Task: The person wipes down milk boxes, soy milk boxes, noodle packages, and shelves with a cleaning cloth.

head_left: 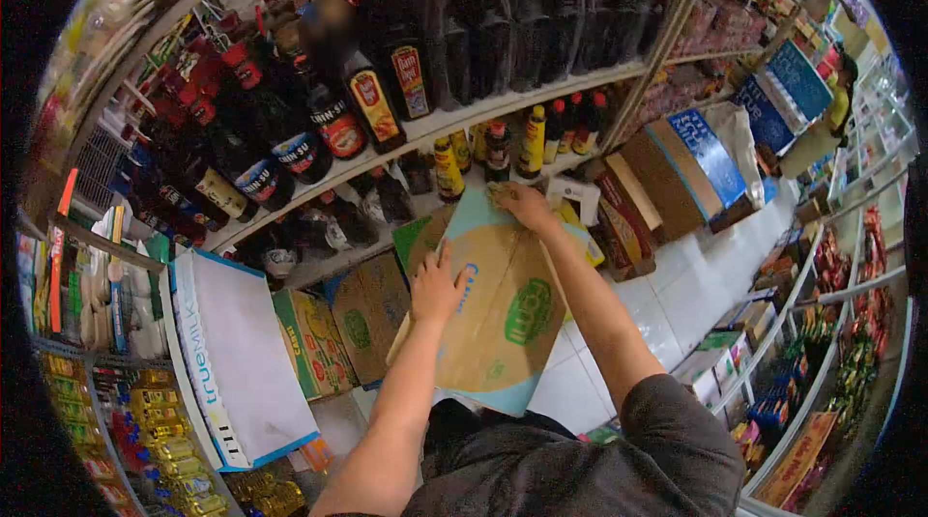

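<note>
A brown cardboard carton (493,314) with light-blue edges and a green printed logo lies tilted in front of my body. My left hand (437,287) rests on its left part, fingers stretched out over the board. At the carton's far corner is my right hand (522,208), fingers bent together over a small, crumpled, yellowish-brown thing that I cannot make out. Just beyond that hand, yellow-labelled sauce bottles (448,169) stand on the lower shelf.
Dark sauce bottles (372,101) fill the shelf (425,126) above. To the left stands a white and blue milk carton (237,353), with brown boxes (367,314) beside it. Further boxes (677,174) sit at the right on the tiled floor (657,304). A person (826,121) is at the far right.
</note>
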The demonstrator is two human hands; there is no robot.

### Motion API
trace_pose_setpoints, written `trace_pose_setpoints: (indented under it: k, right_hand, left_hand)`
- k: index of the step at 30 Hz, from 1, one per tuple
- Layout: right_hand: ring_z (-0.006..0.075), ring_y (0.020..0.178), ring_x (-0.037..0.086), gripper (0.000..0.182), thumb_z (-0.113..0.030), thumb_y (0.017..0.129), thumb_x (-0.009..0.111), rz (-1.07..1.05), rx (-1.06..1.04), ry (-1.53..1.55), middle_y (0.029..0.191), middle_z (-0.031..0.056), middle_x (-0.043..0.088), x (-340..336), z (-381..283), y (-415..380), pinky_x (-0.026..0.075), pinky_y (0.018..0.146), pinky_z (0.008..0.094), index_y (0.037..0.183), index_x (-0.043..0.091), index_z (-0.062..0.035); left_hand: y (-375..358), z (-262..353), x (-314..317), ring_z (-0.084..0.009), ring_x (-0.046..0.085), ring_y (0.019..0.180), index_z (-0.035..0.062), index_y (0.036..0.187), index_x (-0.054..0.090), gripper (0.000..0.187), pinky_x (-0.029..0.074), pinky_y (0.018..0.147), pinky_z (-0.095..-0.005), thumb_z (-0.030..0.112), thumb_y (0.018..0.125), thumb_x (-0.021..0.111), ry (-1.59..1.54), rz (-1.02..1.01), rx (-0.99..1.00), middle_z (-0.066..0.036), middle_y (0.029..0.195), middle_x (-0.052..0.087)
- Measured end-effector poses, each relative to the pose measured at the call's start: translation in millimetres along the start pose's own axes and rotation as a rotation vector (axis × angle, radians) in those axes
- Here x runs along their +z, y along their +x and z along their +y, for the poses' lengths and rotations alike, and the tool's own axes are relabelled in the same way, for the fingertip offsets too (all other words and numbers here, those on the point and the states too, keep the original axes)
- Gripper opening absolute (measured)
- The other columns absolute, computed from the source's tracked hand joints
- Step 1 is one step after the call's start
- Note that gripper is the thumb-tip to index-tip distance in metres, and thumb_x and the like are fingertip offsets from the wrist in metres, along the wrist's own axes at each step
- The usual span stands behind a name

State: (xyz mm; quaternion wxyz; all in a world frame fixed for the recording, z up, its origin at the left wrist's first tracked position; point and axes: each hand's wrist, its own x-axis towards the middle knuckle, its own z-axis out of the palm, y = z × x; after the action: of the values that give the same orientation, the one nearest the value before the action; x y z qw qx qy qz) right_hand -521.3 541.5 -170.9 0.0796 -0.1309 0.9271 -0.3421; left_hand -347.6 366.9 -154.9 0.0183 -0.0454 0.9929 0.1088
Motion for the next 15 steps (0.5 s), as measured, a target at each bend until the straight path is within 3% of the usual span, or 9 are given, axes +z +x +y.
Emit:
trace_pose_setpoints:
  k: [2,7,13,15]
  right_hand:
    - [0.0317,0.104,0.052,0.044,-0.033,0.084,0.052,-0.069,0.072,-0.092,0.116,0.0163,0.054,44,34,51,0.041,0.087,0.0414,0.117,0.052,-0.0045]
    - [0.0298,0.108,0.049,0.05,-0.04,0.083,0.049,-0.467,0.266,-0.008,0.121,0.0145,0.05,41,42,89,0.039,0.089,0.0417,0.12,0.05,-0.0058]
    - [0.0275,0.112,0.045,0.057,-0.047,0.082,0.046,-0.624,0.575,-0.157,0.127,0.0123,0.044,11,108,84,0.037,0.09,0.0421,0.124,0.046,-0.0074]
    - [0.0267,0.113,0.044,0.06,-0.05,0.082,0.046,-0.649,0.589,-0.105,0.129,0.0115,0.042,10,111,90,0.036,0.091,0.0423,0.125,0.045,-0.008]
  left_hand:
    - [-1,2,-2,-0.0345,0.048,0.102,0.0112,0.138,0.022,0.066,0.042,0.083,-0.0418,0.047,0.086,0.043,-0.019,0.015,-0.009,-0.021,0.12,0.043]
    - [1,-2,5,-0.034,0.049,0.101,0.0115,0.138,0.021,0.067,0.043,0.082,-0.0424,0.048,0.086,0.042,-0.019,0.052,-0.021,-0.02,0.121,0.042]
    - [-4,-2,6,-0.034,0.049,0.099,0.0115,0.138,0.021,0.067,0.043,0.08,-0.0436,0.049,0.086,0.041,-0.051,0.041,-0.036,-0.019,0.121,0.043]
    - [-3,-1,3,-0.0379,0.045,0.107,0.013,0.137,0.023,0.069,0.04,0.087,-0.0459,0.051,0.084,0.043,-0.088,0.026,-0.049,-0.021,0.122,0.042]
